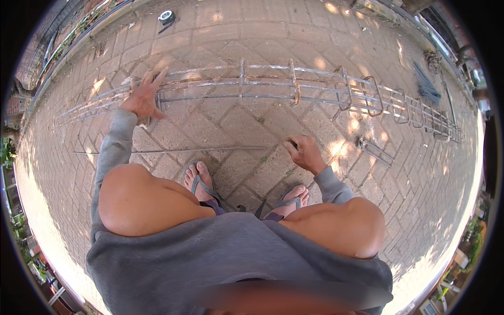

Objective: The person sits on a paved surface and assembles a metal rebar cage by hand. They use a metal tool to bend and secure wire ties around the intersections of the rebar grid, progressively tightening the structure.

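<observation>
A long rebar cage [268,83], made of thin steel bars with square stirrups, stretches across the paving in front of me. My left hand [143,98] lies over its bars toward the left end, fingers spread. Something pale sits under that hand, mostly hidden by it. My right hand [305,153] hovers between the cage and my right foot with its fingers curled together. Whatever those fingers hold, if anything, is too small to tell. A single thin steel rod [202,150] lies on the ground between my feet and the cage.
Pincers with two long handles [379,152] lie right of my right hand. At the far left is a tape measure [166,19]. A bundle of bluish wire [427,86] rests beyond the cage's right part. My sandaled feet [198,181] stand close to the rod.
</observation>
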The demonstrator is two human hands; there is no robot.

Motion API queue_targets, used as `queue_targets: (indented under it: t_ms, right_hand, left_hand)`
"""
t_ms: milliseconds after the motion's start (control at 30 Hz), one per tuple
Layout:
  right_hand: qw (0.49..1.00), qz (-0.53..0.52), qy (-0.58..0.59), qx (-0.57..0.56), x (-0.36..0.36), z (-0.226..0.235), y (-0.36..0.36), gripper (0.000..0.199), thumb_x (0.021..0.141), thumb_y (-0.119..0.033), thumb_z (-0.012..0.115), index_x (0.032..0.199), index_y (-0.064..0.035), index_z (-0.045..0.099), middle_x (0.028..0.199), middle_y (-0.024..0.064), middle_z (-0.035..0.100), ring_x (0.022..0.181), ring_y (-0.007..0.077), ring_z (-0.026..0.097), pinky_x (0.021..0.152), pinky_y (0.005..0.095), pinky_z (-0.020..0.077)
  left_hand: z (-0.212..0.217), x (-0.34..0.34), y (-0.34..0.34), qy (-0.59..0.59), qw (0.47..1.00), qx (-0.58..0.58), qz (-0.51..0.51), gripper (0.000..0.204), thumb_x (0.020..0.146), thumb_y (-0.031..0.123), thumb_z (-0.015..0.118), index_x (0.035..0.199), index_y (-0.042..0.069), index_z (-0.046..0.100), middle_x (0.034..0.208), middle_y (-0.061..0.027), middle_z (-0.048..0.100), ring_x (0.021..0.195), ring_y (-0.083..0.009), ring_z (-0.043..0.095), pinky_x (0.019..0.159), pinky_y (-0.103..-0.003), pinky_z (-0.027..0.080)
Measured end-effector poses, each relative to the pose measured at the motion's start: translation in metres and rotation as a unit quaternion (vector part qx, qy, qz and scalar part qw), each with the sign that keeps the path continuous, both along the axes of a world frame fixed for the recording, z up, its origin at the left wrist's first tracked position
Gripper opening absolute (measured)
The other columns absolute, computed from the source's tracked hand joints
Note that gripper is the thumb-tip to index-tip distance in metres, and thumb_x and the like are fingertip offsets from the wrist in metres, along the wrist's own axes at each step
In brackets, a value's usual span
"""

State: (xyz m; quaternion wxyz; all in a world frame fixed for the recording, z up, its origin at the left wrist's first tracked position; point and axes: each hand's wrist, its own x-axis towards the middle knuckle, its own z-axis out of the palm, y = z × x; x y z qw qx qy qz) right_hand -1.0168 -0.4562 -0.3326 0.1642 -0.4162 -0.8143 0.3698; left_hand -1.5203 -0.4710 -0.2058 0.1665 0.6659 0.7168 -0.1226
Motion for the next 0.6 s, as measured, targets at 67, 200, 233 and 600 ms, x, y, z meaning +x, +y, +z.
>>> queue_targets:
  t_ms: [67,200,233,600]
  right_hand:
    - [0.998,-0.052,-0.029,-0.023,0.008,0.012,0.006,0.018,0.092,-0.019,0.069,0.094,-0.0021,0.075,0.085,0.021,0.072,0.076,0.0413,0.069,0.068,0.0446,0.0535]
    - [0.983,-0.164,0.034,0.078,0.001,0.047,0.041,0.019,0.091,-0.02,0.07,0.094,-0.0016,0.076,0.085,0.0216,0.073,0.073,0.0375,0.072,0.066,0.0435,0.0544]
    - [0.976,-0.185,0.028,0.106,-0.007,0.055,0.055,0.019,0.091,-0.019,0.071,0.094,-0.0013,0.076,0.085,0.0218,0.074,0.073,0.0367,0.072,0.067,0.0431,0.0548]
    - [0.936,-0.298,0.099,0.159,-0.017,0.049,0.051,0.018,0.089,-0.017,0.074,0.091,0.001,0.074,0.074,0.0178,0.072,0.063,0.027,0.071,0.059,0.0387,0.0538]
  left_hand:
    - [0.005,-0.011,-0.003,-0.013,0.999,0.041,0.001,0.142,0.049,0.032,0.092,0.168,0.023,0.015,0.166,-0.018,0.029,0.157,-0.0442,0.02,0.123,-0.074,0.01]
    - [-0.009,0.026,0.024,-0.105,0.976,0.181,-0.06,0.141,0.049,0.03,0.09,0.168,0.021,0.016,0.168,-0.0191,0.028,0.158,-0.0442,0.017,0.124,-0.072,0.008]
    - [-0.017,0.045,0.034,-0.136,0.973,0.172,-0.069,0.141,0.049,0.03,0.09,0.168,0.021,0.016,0.168,-0.0193,0.028,0.158,-0.044,0.016,0.124,-0.072,0.008]
    - [-0.047,0.151,0.087,-0.19,0.97,0.091,-0.123,0.143,0.047,0.04,0.094,0.167,0.017,0.02,0.164,-0.0198,0.036,0.153,-0.0405,0.032,0.127,-0.063,0.016]
